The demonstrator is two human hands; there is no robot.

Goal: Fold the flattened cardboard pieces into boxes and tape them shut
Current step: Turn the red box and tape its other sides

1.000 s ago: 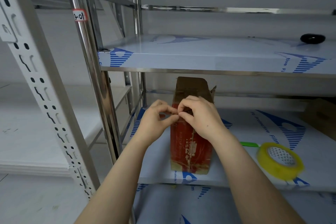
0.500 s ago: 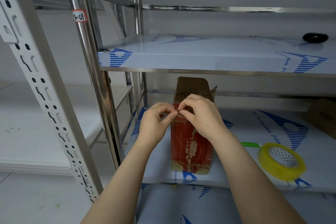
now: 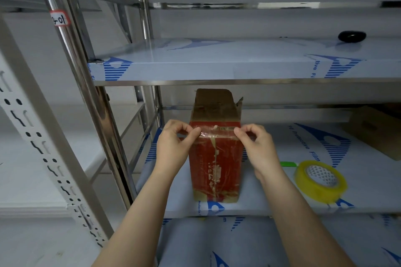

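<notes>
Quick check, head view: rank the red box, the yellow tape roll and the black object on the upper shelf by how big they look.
1. red box
2. yellow tape roll
3. black object, which lies farther from the camera, so its real size against the roll is unsure.

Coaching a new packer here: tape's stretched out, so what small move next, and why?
Probably stick one end of the tape on the box to free a hand: left hand and right hand both pinch it, yet the flap stands open.
</notes>
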